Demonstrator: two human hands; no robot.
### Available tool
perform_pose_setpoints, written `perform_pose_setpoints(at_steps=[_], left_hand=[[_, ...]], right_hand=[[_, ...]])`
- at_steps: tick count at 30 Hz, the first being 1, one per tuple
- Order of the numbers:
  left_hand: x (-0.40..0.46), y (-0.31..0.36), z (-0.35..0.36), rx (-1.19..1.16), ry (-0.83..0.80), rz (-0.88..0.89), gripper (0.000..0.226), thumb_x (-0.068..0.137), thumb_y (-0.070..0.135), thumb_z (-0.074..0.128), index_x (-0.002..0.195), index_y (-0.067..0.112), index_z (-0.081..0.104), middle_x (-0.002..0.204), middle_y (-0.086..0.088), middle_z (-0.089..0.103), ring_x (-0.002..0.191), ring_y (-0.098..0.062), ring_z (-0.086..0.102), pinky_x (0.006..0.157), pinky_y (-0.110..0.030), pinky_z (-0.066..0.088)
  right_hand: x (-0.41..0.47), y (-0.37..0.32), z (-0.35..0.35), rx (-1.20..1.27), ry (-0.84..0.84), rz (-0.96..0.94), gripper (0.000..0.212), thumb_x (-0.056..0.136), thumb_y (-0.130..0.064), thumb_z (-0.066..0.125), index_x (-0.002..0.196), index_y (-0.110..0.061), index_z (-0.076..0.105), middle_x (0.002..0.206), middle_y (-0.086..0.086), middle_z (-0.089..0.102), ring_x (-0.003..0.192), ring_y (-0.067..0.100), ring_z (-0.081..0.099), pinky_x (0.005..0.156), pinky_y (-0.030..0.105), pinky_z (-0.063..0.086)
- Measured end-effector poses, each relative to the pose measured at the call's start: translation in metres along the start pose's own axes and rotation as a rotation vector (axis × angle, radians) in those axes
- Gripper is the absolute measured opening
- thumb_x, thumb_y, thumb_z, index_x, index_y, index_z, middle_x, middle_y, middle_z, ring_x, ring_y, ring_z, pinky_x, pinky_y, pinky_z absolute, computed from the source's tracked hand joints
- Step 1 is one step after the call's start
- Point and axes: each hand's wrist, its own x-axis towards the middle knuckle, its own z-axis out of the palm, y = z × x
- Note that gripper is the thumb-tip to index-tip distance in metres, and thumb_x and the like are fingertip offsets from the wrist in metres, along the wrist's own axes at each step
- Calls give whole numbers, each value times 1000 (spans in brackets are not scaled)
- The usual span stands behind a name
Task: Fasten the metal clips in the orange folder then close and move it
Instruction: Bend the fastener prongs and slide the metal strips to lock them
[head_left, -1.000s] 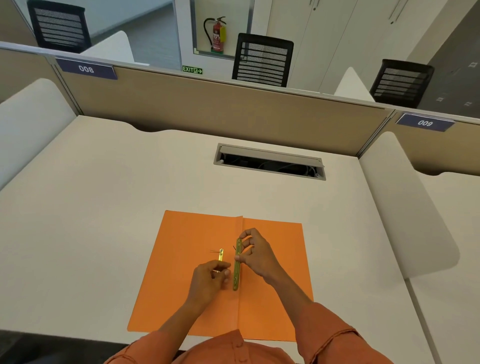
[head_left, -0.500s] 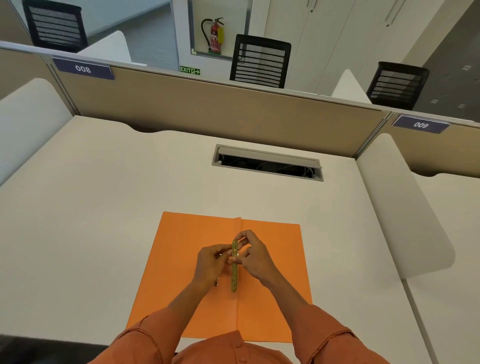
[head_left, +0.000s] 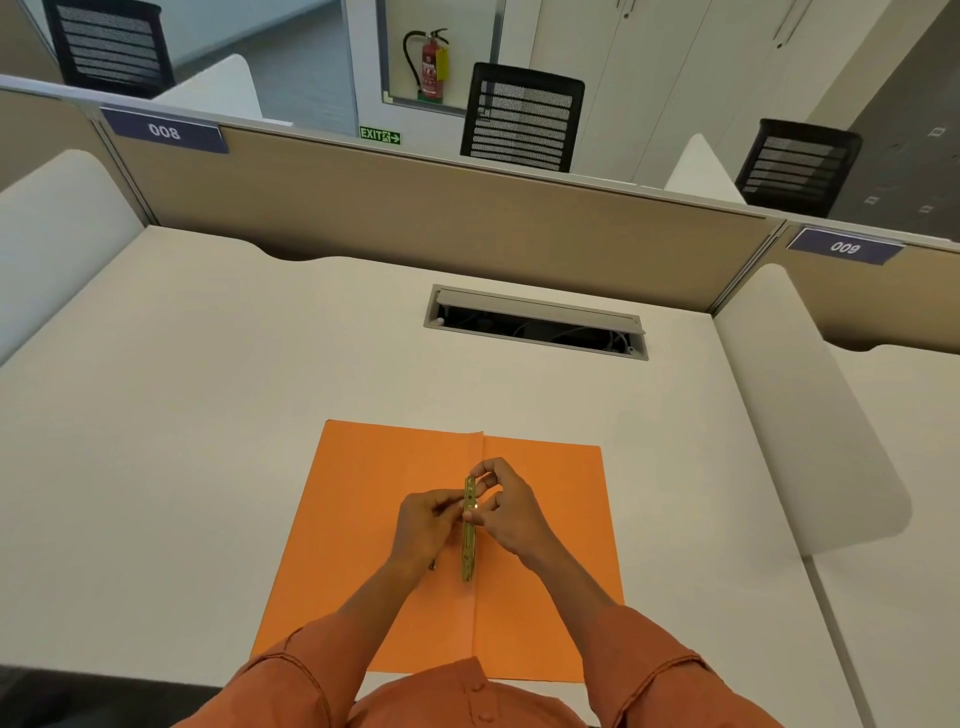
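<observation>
An orange folder (head_left: 363, 509) lies open and flat on the desk near its front edge. A long brass clip bar (head_left: 470, 551) runs along the folder's centre crease. My left hand (head_left: 423, 525) pinches the bar's upper part from the left, and its fingertips hide a small clip piece. My right hand (head_left: 506, 512) grips the same upper end from the right, thumb and fingers curled around it. Under my left wrist a small dark metal bit (head_left: 432, 566) shows on the folder.
The white desk (head_left: 208, 415) stretches wide to the left and behind the folder. An open cable tray slot (head_left: 535, 325) sits at the back centre. A beige partition (head_left: 441, 218) closes the far side, and a white divider (head_left: 810, 405) bounds the right.
My left hand has moved up and right from the loose clip piece to the bar's upper end, meeting my right hand. The bar now stands more on its edge along the crease.
</observation>
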Motion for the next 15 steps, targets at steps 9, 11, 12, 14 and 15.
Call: perform_pose_setpoints(at_steps=[9,11,12,14,15], left_hand=[[0,1,1,-10,-3,-26,26,96,-1,68,98,19,85,89,0,84,80,-11,77,75,-30,63],[0,-1,1,-17,-1,-49,24,97,-4,65,102,10,84,91,-8,83,80,-20,78,74,-34,66],[0,-3,0,-25,1,-68,25,99,-6,62,105,7,82,91,-13,82,78,-22,78,72,-34,66],[-2,-5,-1,-25,7,-98,26,101,-9,56,109,2,78,90,-16,79,72,-18,75,68,-29,64],[-3,-6,-2,-17,11,-101,26,101,-10,54,110,1,76,89,-15,77,70,-15,73,66,-25,63]], right_hand=[[1,3,2,-16,-3,10,48,81,7,82,119,-13,59,112,17,63,68,22,52,66,40,52],[2,5,3,-10,3,9,47,82,6,82,120,-11,59,112,19,62,68,22,50,66,40,50],[2,6,3,-6,11,10,46,82,5,82,119,-11,59,110,19,62,68,22,49,66,41,51],[3,8,4,2,26,19,44,83,5,81,118,-10,60,102,14,59,68,22,47,69,44,55],[4,9,4,3,30,26,43,84,6,80,118,-10,60,101,12,58,68,22,48,71,46,58]])
